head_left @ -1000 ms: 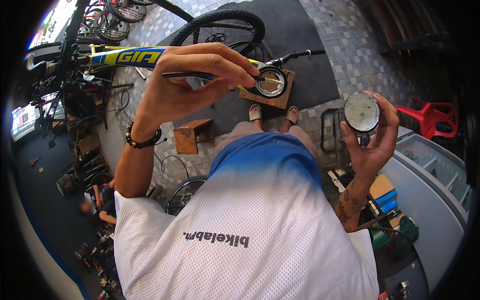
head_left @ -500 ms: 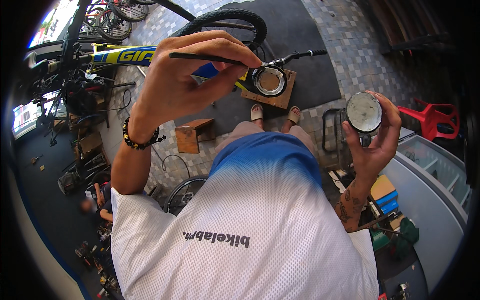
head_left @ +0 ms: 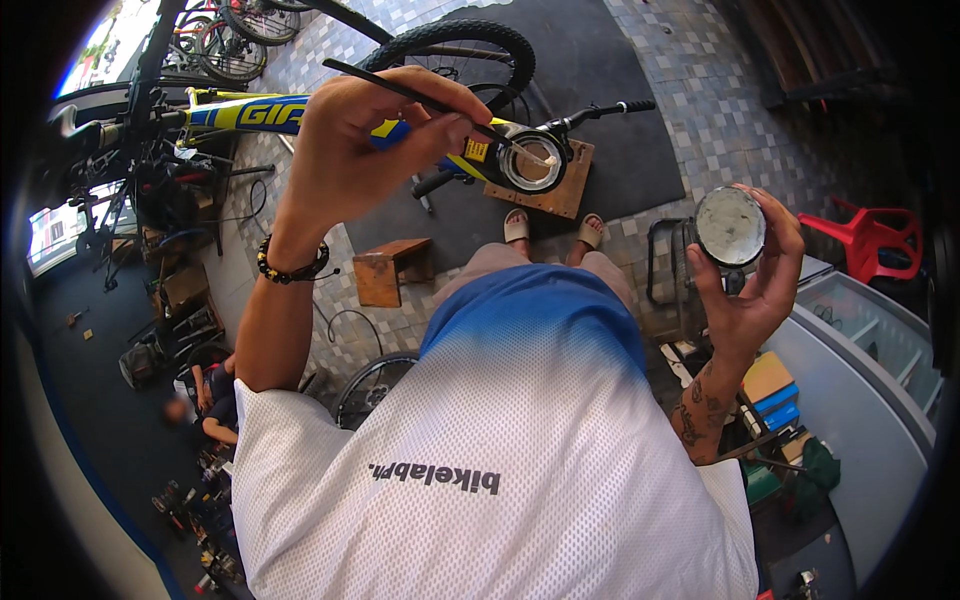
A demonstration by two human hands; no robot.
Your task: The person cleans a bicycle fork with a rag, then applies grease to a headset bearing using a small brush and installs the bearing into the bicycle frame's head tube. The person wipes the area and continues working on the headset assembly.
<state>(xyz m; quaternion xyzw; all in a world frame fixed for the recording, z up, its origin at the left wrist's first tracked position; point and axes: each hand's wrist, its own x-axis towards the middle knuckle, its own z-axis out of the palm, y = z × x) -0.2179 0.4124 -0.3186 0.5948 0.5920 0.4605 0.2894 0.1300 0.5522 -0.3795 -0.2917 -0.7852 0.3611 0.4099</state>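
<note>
My left hand (head_left: 370, 150) pinches a thin dark brush (head_left: 365, 77) between thumb and fingers. The brush slants down to the right, its pale tip over the right inner side of a round opening (head_left: 508, 172) in a black, yellow and blue bicycle frame (head_left: 262, 112). Silvery grey paste lines the opening's rim; whether the tip touches it I cannot tell. Off to the right, my right hand (head_left: 755, 300) grips a round tin (head_left: 730, 228) by its sides, its open top showing grey paste.
Beneath the frame's opening lies a wooden board (head_left: 562, 195) on a dark mat (head_left: 640, 160). A small wooden stool (head_left: 385, 277) stands left of my feet. At right are a red plastic chair (head_left: 870, 240) and a glass-topped chest (head_left: 865, 340). Another person (head_left: 210, 395) sits at lower left.
The brush has tilted more steeply, and its tip, hidden before near the rim's top, now shows over the opening's right side. My left hand has shifted slightly; the tin stays put.
</note>
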